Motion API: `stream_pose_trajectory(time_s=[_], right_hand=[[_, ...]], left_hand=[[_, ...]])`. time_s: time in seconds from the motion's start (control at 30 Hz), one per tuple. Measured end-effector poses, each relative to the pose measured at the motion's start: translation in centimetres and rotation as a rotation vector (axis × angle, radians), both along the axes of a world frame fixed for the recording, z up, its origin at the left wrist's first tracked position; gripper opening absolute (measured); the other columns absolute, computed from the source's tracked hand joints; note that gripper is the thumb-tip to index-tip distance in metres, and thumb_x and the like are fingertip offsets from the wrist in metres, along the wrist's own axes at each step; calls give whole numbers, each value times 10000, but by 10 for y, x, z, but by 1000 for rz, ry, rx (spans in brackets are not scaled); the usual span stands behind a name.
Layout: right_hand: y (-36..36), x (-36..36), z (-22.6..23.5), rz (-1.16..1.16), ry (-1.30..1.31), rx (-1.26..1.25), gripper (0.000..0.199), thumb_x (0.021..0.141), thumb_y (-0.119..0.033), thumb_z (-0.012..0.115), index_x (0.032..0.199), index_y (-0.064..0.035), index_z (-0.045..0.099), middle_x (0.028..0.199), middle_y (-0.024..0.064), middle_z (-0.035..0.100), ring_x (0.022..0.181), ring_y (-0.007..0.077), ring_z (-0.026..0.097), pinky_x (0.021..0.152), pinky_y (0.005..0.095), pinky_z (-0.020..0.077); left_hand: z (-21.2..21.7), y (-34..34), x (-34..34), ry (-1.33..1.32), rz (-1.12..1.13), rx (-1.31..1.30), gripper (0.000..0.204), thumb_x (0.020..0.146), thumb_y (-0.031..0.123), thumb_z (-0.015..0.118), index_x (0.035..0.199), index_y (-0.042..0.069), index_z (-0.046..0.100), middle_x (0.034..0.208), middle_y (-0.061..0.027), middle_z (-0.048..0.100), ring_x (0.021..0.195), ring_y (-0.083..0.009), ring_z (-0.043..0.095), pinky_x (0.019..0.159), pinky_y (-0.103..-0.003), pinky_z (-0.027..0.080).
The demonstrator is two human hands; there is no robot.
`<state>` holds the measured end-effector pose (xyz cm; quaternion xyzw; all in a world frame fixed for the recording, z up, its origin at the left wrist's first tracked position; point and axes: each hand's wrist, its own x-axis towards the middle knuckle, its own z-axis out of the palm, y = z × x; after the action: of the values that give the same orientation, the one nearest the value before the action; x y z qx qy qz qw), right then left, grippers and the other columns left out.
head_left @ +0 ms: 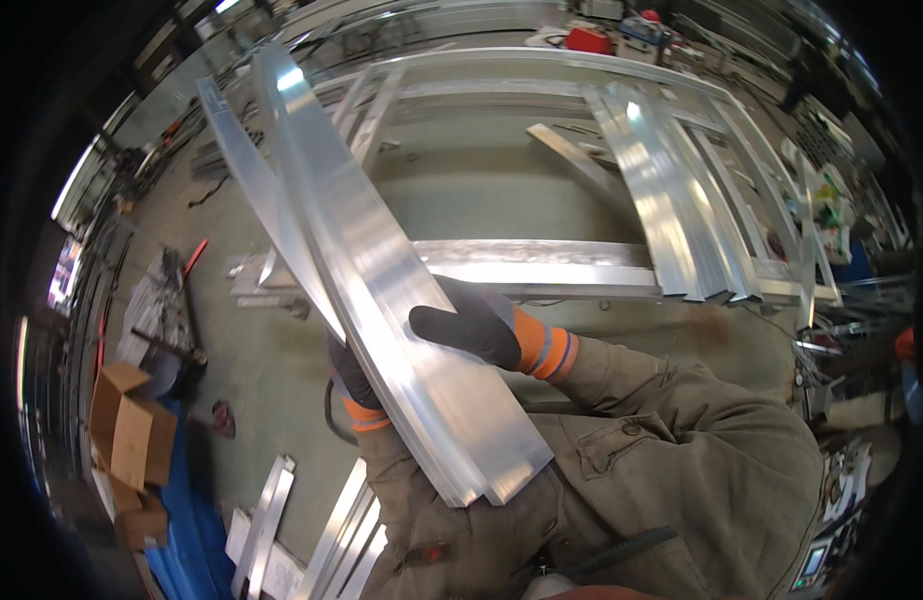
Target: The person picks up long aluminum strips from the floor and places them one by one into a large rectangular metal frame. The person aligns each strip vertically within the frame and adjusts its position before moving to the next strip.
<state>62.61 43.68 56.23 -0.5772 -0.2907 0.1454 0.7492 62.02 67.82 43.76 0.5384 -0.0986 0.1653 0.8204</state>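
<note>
Long silvery aluminium profiles slant across the view in front of my body. The wide aluminium profile (366, 225) has its near end by my jacket. Against its left side lies a narrower aluminium profile (243, 165), its far end splayed away. My right hand (473, 325), in a dark glove with an orange cuff, grips the wide profile's right edge, thumb across its face and the other fingers hidden. My left hand (356, 385), gloved alike, holds the bundle from the left and below; most of its fingers are hidden behind the metal.
Ahead stands a metal frame (541, 262) of pale bars. More aluminium profiles (661, 200) lie across its right side. A cardboard box (131, 425) and blue sheeting (193, 510) are at lower left. Several metal strips (266, 520) stand near my left side.
</note>
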Motion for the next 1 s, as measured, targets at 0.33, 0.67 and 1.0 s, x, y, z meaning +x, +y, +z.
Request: stream_pose_trajectory(time_s=[0.33,0.67,1.0], right_hand=[[-109,74,-41,-478,90,-167,547,1095,-412,661,1427,22,647,1225,100,759,1087,147,698,952,351,572],[-163,174,-85,-694,-195,-379,500,1066,-340,675,1387,42,651,1226,162,743,1068,264,721,924,401,581],[-251,225,-215,-954,-707,-743,571,1012,-164,727,1505,76,569,1454,268,653,1294,438,658,1118,497,531]], left_hand=[[-44,-120,160,-72,-299,202,497,1170,328,534,1559,19,519,1393,-120,683,1190,-214,697,964,-356,618],[-75,-195,300,-183,-355,376,392,1168,295,559,1412,-4,632,1259,-98,719,1022,-168,717,877,-316,598],[-71,-260,364,156,-527,311,450,1016,187,808,1358,-29,611,1203,-107,726,1036,-189,706,856,-355,620]])
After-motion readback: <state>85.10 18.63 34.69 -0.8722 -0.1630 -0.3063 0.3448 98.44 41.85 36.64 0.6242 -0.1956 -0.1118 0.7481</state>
